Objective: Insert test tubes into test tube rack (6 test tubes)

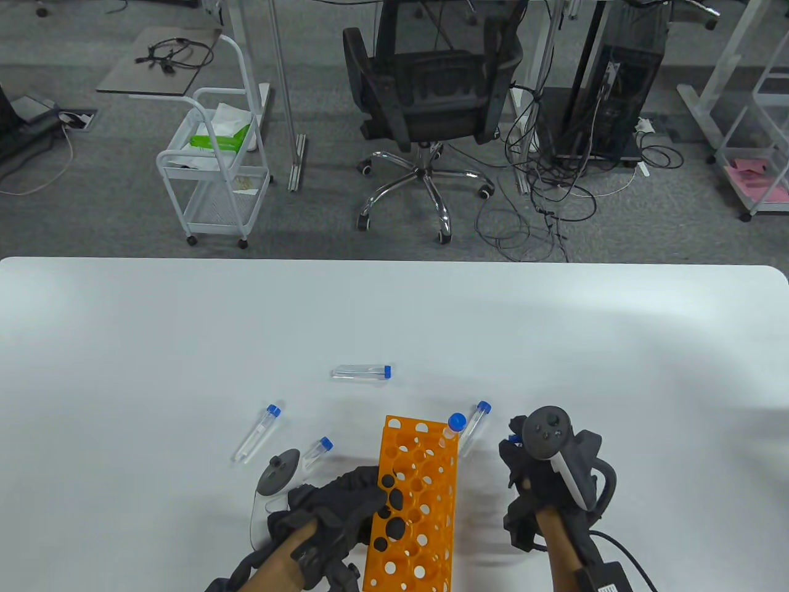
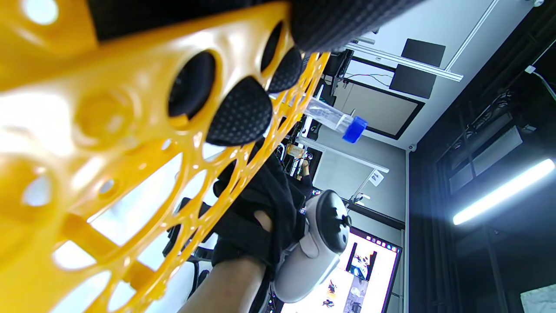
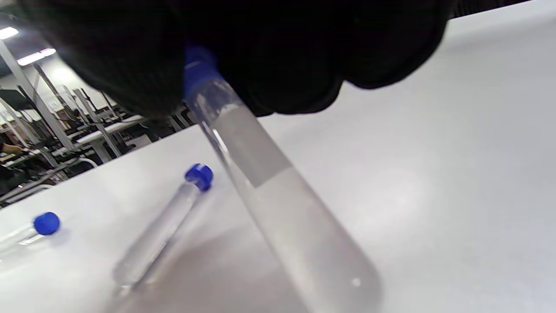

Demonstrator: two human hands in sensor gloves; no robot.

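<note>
At the bottom centre of the table view, the left hand (image 1: 345,499) grips the orange test tube rack (image 1: 414,505), its fingers (image 2: 241,111) poking through the holes. One capped tube (image 1: 453,427) stands in the rack's far right corner. The right hand (image 1: 542,475), lower right of the frame, holds a blue-capped test tube (image 3: 278,195) by its cap end, angled downward above the white table (image 1: 185,320). Four more tubes lie loose on the table: one (image 1: 362,372) above the rack, two (image 1: 256,433) (image 1: 316,452) to its left, one (image 1: 474,428) just beside its right corner.
</note>
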